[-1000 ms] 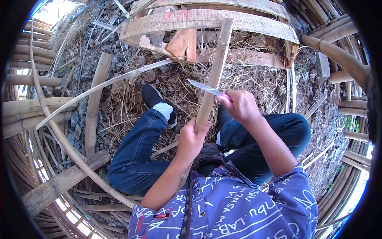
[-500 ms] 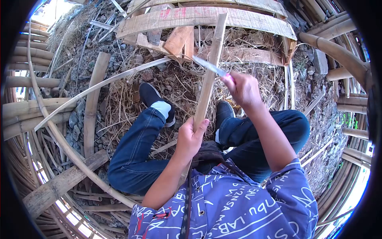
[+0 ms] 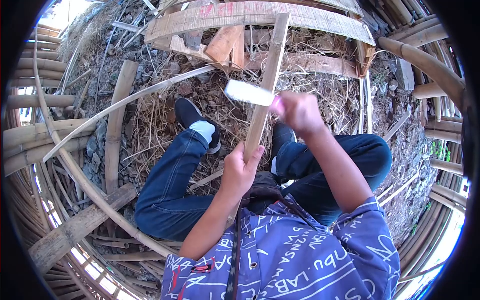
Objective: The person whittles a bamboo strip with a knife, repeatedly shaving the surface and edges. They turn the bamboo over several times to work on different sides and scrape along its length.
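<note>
The right hand (image 3: 300, 112) had open room on its outer side, above the straw (image 3: 340, 105) between the wooden frame (image 3: 320, 65) and the bent right knee (image 3: 375, 155). Leftward, the wooden strip (image 3: 269, 77) stood in its way, with the knife (image 3: 247, 93) across it. Ahead, the frame's front plank (image 3: 330, 23) barred a low reach. Above the left hand (image 3: 240, 172), a free stretch ran along the strip as far as the blade. Beyond the left shoe (image 3: 189, 114), a thin pale slat (image 3: 145, 92) slanted over a bamboo pole (image 3: 120, 117), obstructing any low sweep that way.
</note>
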Available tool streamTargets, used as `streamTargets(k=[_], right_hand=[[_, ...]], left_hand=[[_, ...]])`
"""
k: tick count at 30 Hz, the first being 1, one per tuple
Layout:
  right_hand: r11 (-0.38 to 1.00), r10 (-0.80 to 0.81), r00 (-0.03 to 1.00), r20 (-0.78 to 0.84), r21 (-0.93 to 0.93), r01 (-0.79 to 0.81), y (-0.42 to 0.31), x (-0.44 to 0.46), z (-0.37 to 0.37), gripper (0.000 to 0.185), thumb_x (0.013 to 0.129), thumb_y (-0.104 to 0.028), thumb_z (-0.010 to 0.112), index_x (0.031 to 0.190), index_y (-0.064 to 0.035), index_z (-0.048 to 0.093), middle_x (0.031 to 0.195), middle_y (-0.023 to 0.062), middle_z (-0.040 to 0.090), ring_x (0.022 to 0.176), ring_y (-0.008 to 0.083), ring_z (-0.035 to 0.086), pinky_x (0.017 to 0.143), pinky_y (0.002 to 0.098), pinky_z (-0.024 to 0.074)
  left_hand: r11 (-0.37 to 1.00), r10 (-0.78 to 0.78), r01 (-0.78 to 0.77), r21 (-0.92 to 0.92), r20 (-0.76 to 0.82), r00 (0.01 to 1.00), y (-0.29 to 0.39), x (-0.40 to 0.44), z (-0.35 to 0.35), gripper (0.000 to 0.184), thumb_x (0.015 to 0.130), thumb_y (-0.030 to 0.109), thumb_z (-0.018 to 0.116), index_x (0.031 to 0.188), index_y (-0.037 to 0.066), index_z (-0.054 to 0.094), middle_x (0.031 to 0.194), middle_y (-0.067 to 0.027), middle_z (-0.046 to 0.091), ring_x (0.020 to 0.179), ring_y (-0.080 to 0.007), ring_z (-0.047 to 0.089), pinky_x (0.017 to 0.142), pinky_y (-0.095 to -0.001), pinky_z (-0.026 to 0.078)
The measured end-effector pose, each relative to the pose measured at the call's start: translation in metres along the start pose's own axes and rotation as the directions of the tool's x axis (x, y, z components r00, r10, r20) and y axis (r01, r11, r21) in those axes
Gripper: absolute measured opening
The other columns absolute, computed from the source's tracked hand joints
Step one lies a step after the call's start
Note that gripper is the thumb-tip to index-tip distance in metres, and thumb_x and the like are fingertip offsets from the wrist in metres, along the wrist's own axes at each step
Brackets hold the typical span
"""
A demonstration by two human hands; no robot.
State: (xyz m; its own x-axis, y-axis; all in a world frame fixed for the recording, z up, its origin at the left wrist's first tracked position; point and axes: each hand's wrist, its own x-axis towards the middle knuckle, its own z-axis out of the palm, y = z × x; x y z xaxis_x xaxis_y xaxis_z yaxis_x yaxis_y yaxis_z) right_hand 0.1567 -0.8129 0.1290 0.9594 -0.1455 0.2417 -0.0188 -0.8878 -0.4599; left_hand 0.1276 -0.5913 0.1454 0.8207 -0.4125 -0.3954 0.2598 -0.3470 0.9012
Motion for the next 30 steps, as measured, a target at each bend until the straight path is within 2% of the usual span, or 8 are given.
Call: streamTargets(k=[3, 6, 10, 12, 14, 22, 27, 30], right_hand=[[0.861, 0.504, 0.864, -0.002, -0.079, -0.502, 0.065, 0.028, -0.017, 0.047, 0.092, -0.052, 0.050, 0.079, -0.0102, 0.068, 0.064, 0.0128, 0.064, 0.058, 0.0291, 0.064, 0.056, 0.0428, 0.0504], [0.894, 0.436, 0.897, -0.065, -0.076, -0.441, 0.079, 0.027, -0.027, 0.054, 0.094, -0.051, 0.048, 0.074, -0.0050, 0.068, 0.057, 0.0133, 0.062, 0.053, 0.0277, 0.062, 0.052, 0.0406, 0.0475], [0.883, 0.432, 0.895, -0.112, 0.255, -0.395, 0.010, 0.016, -0.017, 0.055, 0.097, -0.043, 0.048, 0.069, 0.0030, 0.061, 0.051, 0.0178, 0.051, 0.046, 0.0277, 0.051, 0.048, 0.0386, 0.0408], [0.840, 0.456, 0.890, -0.030, 0.347, -0.418, 0.000, 0.010, -0.013, 0.055, 0.097, -0.041, 0.049, 0.068, 0.0048, 0.056, 0.050, 0.0172, 0.045, 0.044, 0.0250, 0.045, 0.047, 0.0389, 0.0375], [0.818, 0.427, 0.904, -0.012, 0.431, -0.381, -0.011, 0.004, -0.016, 0.056, 0.098, -0.041, 0.048, 0.065, 0.0046, 0.050, 0.049, 0.0101, 0.037, 0.050, 0.0137, 0.035, 0.048, 0.0356, 0.0337], [0.727, 0.276, 0.952, 0.134, 0.618, -0.298, -0.024, -0.008, -0.031, 0.051, 0.098, -0.036, 0.051, 0.064, 0.0028, 0.048, 0.052, 0.0026, 0.038, 0.054, 0.0091, 0.034, 0.048, 0.0319, 0.0322], [0.646, 0.216, 0.967, 0.138, 0.723, -0.247, -0.034, -0.010, -0.022, 0.026, 0.085, -0.025, 0.071, 0.081, -0.0025, 0.059, 0.055, -0.0054, 0.040, 0.053, 0.0048, 0.035, 0.047, 0.0258, 0.0309], [0.445, 0.399, 0.901, 0.170, 0.823, -0.352, -0.047, 0.002, -0.030, 0.031, 0.080, -0.016, 0.076, 0.104, -0.0028, 0.061, 0.056, -0.0093, 0.039, 0.051, 0.0008, 0.033, 0.046, 0.0206, 0.0277]], left_hand=[[0.995, -0.069, 0.071, -0.063, 0.033, 0.997, -0.006, -0.018, -0.002, 0.040, 0.093, 0.038, 0.060, 0.087, -0.001, 0.058, 0.059, -0.0008, 0.050, 0.055, -0.0066, 0.045, 0.049, -0.0279, 0.037], [0.997, -0.045, 0.046, -0.057, 0.019, 0.999, -0.024, -0.027, -0.003, 0.039, 0.093, 0.038, 0.060, 0.084, 0.000, 0.055, 0.058, 0.0012, 0.048, 0.054, -0.0049, 0.043, 0.047, -0.0261, 0.034], [0.982, -0.136, 0.134, -0.137, -0.004, 0.991, -0.025, -0.022, -0.006, 0.041, 0.091, 0.038, 0.062, 0.093, 0.000, 0.049, 0.058, 0.0003, 0.048, 0.052, -0.0053, 0.043, 0.045, -0.0252, 0.033], [0.998, 0.002, -0.005, -0.059, -0.050, 0.999, -0.026, -0.018, -0.008, 0.042, 0.091, 0.037, 0.063, 0.097, -0.001, 0.047, 0.056, 0.0004, 0.048, 0.050, -0.0050, 0.043, 0.043, -0.0253, 0.032], [1.000, -0.006, 0.006, -0.008, -0.051, 0.999, -0.019, -0.019, -0.010, 0.042, 0.091, 0.036, 0.063, 0.098, -0.001, 0.046, 0.056, 0.0000, 0.047, 0.049, -0.0050, 0.043, 0.043, -0.0253, 0.032], [0.998, 0.057, -0.059, -0.021, -0.069, 0.996, 0.000, -0.014, -0.009, 0.039, 0.093, 0.034, 0.061, 0.101, 0.001, 0.044, 0.063, 0.0039, 0.046, 0.052, -0.0002, 0.039, 0.044, -0.0198, 0.029], [0.998, 0.063, -0.060, 0.033, -0.086, 0.994, 0.016, -0.003, -0.010, 0.041, 0.093, 0.034, 0.061, 0.104, -0.001, 0.043, 0.066, 0.0000, 0.052, 0.055, -0.0022, 0.045, 0.049, -0.0216, 0.040], [0.995, 0.073, -0.066, 0.078, -0.084, 0.994, 0.014, -0.002, -0.007, 0.042, 0.093, 0.034, 0.061, 0.106, -0.002, 0.043, 0.067, -0.0021, 0.054, 0.057, -0.0040, 0.049, 0.053, -0.0224, 0.045]])
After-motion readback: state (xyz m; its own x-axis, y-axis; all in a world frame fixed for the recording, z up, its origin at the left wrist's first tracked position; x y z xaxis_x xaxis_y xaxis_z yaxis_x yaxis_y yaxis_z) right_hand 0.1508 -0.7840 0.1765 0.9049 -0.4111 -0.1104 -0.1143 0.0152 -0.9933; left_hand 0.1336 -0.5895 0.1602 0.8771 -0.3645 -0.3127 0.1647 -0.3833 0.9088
